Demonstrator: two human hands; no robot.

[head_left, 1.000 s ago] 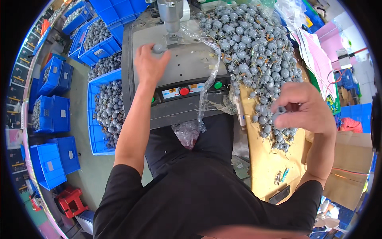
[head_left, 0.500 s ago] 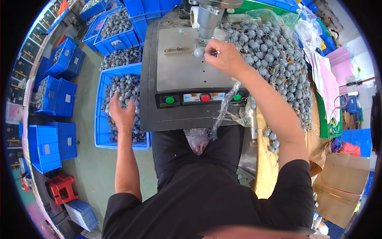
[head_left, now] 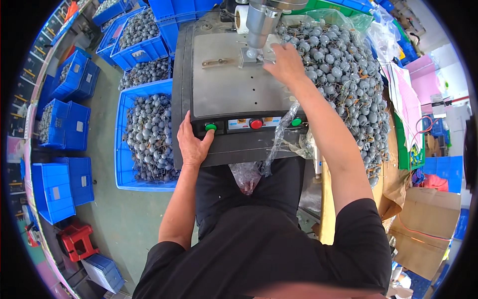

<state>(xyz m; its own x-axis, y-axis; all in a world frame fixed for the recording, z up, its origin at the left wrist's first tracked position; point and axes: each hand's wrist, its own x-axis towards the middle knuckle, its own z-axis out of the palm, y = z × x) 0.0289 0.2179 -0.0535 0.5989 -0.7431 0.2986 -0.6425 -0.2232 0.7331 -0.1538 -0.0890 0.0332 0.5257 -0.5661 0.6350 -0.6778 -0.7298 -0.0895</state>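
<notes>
My left hand [head_left: 193,144] rests on the front left corner of a bench machine [head_left: 219,89], fingers spread, its thumb on the left green button [head_left: 210,127]. A small grey ball [head_left: 253,53] sits in a metal block [head_left: 246,61] on the machine's plate, directly under the metal press head [head_left: 262,30]. Just right of that block is my right hand [head_left: 286,67], fingers apart and holding nothing that I can see. Beyond it lies a big heap of grey balls with thin wires [head_left: 343,79].
Beside the machine on the left stands a blue crate [head_left: 119,154] of similar balls. More blue crates [head_left: 62,119] and a red stool [head_left: 78,241] line the left floor. A clear plastic strip [head_left: 279,134] hangs over the machine's front. Cardboard [head_left: 425,229] is at right.
My left hand has left the crate of balls and moved right onto the green button. My right hand has let go of the ball, which now sits in the block under the press head.
</notes>
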